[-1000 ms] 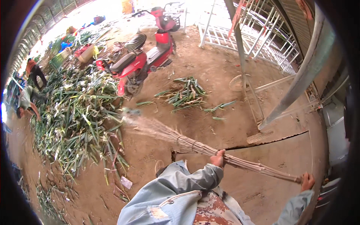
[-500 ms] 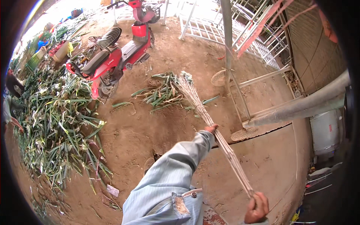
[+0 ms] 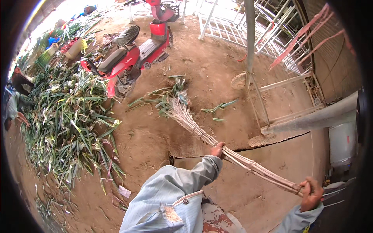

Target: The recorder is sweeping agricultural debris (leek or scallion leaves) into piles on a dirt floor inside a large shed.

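A long broom of bundled twigs (image 3: 244, 158) slants across the view, its splayed head down on the dirt floor at the middle. My left hand (image 3: 217, 149) is wrapped round it partway along, below the bound part of the bristles. At the handle's end, lower right, my right hand (image 3: 311, 194) is closed round the sticks. The bristle tips press against a small heap of green leaves (image 3: 167, 99), covering part of it. A few loose green leaves (image 3: 219, 107) lie to the right of the broom head.
A big pile of leafy green scraps (image 3: 74, 128) spreads over the left, with people (image 3: 17, 105) at its far edge. A red scooter (image 3: 132, 58) stands beyond. White metal racks (image 3: 225, 37) and a post (image 3: 249, 39) are at the back right, with a thick pipe (image 3: 311, 122) nearer.
The broom head has swept to the left, pushing the leaf heap that way and leaving some leaves behind. My right hand has swung right and up with the handle end.
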The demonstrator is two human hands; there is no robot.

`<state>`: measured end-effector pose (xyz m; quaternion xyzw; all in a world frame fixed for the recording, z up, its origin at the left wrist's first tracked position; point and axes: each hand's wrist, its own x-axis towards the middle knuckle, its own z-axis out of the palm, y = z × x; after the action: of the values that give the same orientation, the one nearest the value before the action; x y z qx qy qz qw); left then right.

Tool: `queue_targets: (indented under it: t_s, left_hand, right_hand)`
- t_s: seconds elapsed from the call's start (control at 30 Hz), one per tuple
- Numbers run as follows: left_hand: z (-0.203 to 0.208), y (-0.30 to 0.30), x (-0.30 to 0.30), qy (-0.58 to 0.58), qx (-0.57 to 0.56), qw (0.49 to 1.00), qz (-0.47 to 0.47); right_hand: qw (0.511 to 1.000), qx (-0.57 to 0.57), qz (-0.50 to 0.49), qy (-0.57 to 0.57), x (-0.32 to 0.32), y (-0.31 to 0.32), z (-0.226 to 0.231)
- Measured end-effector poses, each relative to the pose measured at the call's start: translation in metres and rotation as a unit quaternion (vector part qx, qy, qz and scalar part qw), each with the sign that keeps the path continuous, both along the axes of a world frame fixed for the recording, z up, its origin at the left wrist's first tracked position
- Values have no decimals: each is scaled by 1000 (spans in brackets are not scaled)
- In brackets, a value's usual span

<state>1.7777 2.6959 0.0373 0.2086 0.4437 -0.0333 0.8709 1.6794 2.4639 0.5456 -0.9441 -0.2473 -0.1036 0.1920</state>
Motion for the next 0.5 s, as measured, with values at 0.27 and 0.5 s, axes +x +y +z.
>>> queue_targets:
  t_s: [0.27, 0.5]
  left_hand:
    - [58, -13, -106, 64, 52, 995, 53]
    - [22, 51, -193, 99, 119, 983, 100]
  right_hand:
    - [991, 112, 35, 72, 10, -92, -7]
    - [958, 226, 22, 175, 7, -95, -101]
